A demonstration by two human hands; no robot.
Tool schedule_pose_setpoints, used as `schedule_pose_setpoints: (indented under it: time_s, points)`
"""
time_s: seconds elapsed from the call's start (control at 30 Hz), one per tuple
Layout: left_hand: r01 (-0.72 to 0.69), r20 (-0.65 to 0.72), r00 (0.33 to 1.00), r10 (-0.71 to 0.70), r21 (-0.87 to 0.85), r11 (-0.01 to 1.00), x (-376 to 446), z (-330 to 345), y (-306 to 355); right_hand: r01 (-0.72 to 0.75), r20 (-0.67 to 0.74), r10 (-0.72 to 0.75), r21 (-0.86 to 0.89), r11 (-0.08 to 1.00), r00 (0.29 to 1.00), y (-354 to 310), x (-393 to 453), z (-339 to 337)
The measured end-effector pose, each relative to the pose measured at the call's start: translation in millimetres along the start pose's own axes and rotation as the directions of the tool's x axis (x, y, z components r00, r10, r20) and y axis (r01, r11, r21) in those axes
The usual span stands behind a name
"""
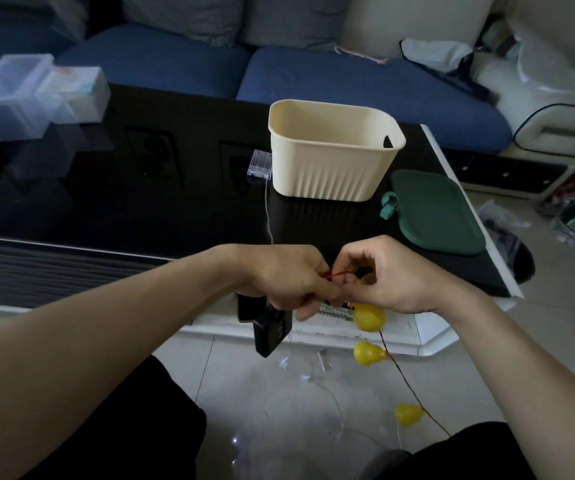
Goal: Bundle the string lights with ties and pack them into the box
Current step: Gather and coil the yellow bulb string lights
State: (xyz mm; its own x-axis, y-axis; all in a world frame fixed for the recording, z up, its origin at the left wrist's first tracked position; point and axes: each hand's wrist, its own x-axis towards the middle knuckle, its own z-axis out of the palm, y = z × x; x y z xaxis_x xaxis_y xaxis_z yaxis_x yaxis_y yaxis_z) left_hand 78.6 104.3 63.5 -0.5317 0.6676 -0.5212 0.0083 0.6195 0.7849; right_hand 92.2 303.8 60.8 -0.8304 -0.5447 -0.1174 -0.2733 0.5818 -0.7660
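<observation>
Both hands meet just off the near edge of the black table (175, 202), over the floor. Left hand (289, 278) is curled round the gathered part of the string lights (369, 317) and the black battery pack (272, 329) hanging below it. Right hand (393, 275) pinches the thin red wire (339, 273) between fingertips.

Judgement: coiling/gathering step, no tie on yet (no loose tie visible either).

To do it well: keep loops even, feed wire with the right hand, keep the left clamped so the coil doesn't spring open, don't kink at the yellow gourd bulbs (369, 353).

The ungathered strand's long axis runs from the hands down and to the right across the floor; its far end is hidden behind the right forearm.

Cream box (331, 168) stands upright near the table's right edge, open, green lid (435, 213) flat beside it.
</observation>
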Motion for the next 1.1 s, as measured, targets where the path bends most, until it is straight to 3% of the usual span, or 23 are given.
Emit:
schedule_pose_setpoints:
  time_s: [0.13,0.23,0.47,0.6,0.8,0.93,1.03,1.1]
  points:
    - [0.028,0.000,1.000,-0.028,-0.093,0.995,0.4,-2.6,0.2,-0.002,-0.100,-0.007,-0.081,0.997,0.995,5.3,-1.0,-2.7]
    - [0.012,0.039,0.999,-0.003,-0.235,0.972,-0.4,-6.5,-2.3,-0.038,-0.173,0.036,-0.009,0.999,0.984,10.7,-3.3,-8.4]
    - [-0.071,0.030,0.992,0.122,-0.666,0.743,-0.8,-16.4,-2.7,-0.165,-0.015,0.170,0.180,0.970,0.985,20.6,-8.3,-20.6]
    - [-0.109,-0.035,0.992,0.121,-0.716,0.690,-0.1,-17.3,-2.2,-0.208,0.002,0.210,0.138,0.968,0.978,31.1,-6.5,-16.9]
    - [-0.145,-0.146,0.987,0.061,-0.673,0.725,3.9,-11.5,-0.6,-0.210,-0.007,0.214,0.170,0.963,0.977,28.5,0.2,0.2]
    - [-0.146,-0.209,0.978,0.014,-0.632,0.761,2.3,-14.8,-2.2,-0.219,-0.298,0.223,0.046,0.975,0.928,24.1,2.1,-4.1]
    - [-0.158,-0.257,0.966,-0.012,-0.629,0.761,3.9,-15.2,-4.3,-0.152,-0.527,0.200,0.133,0.979,0.826,19.4,2.3,-6.8]
    - [-0.179,-0.294,0.955,-0.028,-0.652,0.737,6.2,-14.6,-4.7,-0.097,-0.562,0.191,0.194,0.976,0.804,14.0,3.1,-3.7]
